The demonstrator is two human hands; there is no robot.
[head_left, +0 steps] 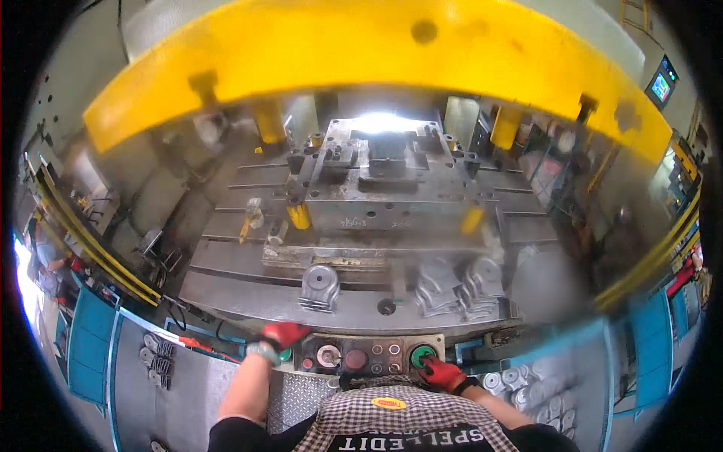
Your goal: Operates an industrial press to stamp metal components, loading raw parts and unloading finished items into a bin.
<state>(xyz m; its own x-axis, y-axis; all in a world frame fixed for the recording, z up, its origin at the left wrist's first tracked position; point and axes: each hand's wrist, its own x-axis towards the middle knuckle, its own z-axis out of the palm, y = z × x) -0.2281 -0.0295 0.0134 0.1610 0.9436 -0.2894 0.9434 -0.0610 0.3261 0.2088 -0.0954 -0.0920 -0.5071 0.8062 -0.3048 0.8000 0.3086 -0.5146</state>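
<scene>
My left hand (285, 334), in a red glove, is over a green button at the left end of the control panel (340, 340). Its fingers stretch to the right and hold nothing visible; whether they touch the button is unclear. My right hand (444, 373), also red-gloved, rests its outstretched fingers on the right green button (422, 355). Beyond the panel, a small stack of grey stamped metal parts (321, 286) sits on the press bed (361, 307). Two more stacks, a middle one (435, 288) and a right one (482, 285), stand farther right.
A steel die (392, 215) with yellow posts lies on the bed, below a large yellow press beam (376, 49). More metal parts lie on the left side table (192, 384) and right side table (584, 369). Blue frames border both tables. A screen (662, 87) hangs at upper right.
</scene>
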